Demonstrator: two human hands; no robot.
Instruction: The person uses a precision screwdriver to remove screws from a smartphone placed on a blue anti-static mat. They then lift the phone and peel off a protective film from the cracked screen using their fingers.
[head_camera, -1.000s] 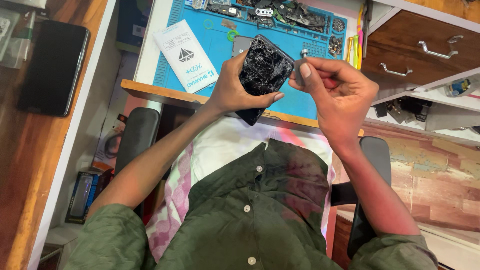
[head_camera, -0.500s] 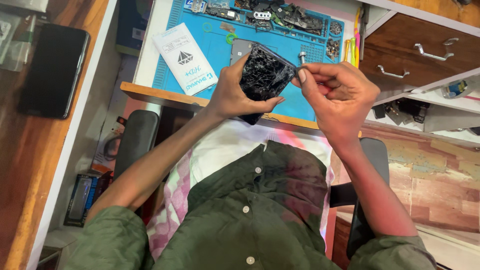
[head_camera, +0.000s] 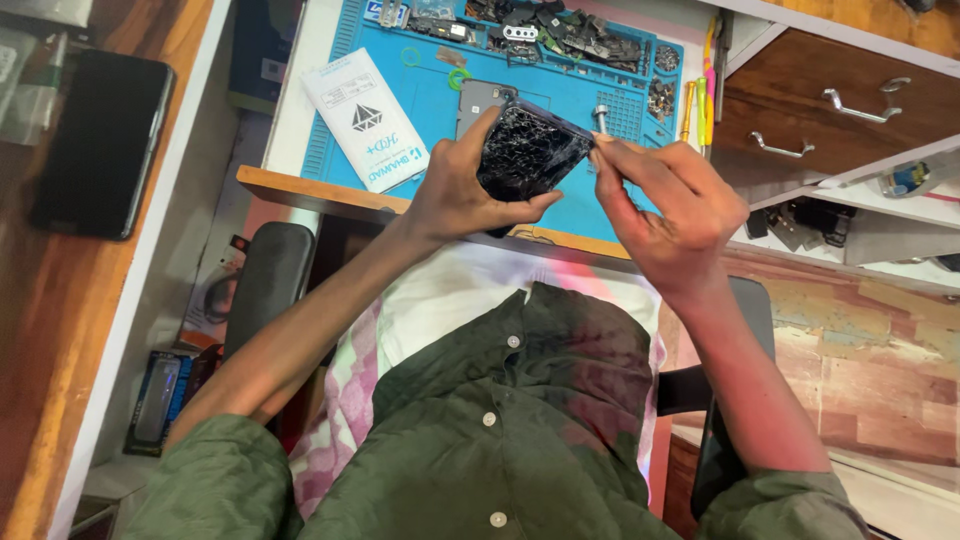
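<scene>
My left hand (head_camera: 460, 190) grips a black phone with a cracked screen (head_camera: 527, 152), held tilted above the front edge of the blue work mat (head_camera: 440, 100). My right hand (head_camera: 665, 205) is at the phone's right edge, thumb and fingertips pinched against its rim; whether they hold a small tool I cannot tell. A grey phone part (head_camera: 478, 100) lies on the mat just behind the held phone.
A white flat packet (head_camera: 365, 120) lies on the mat's left. Small dark parts (head_camera: 560, 30) and screwdrivers (head_camera: 700, 90) sit at the mat's far side. A black phone (head_camera: 100, 140) rests on the wooden surface at left. Brown drawers with metal handles (head_camera: 850, 100) stand at right.
Both hands have stayed together at the phone. The phone has tilted slightly and my right fingertips have shifted along its right edge.
</scene>
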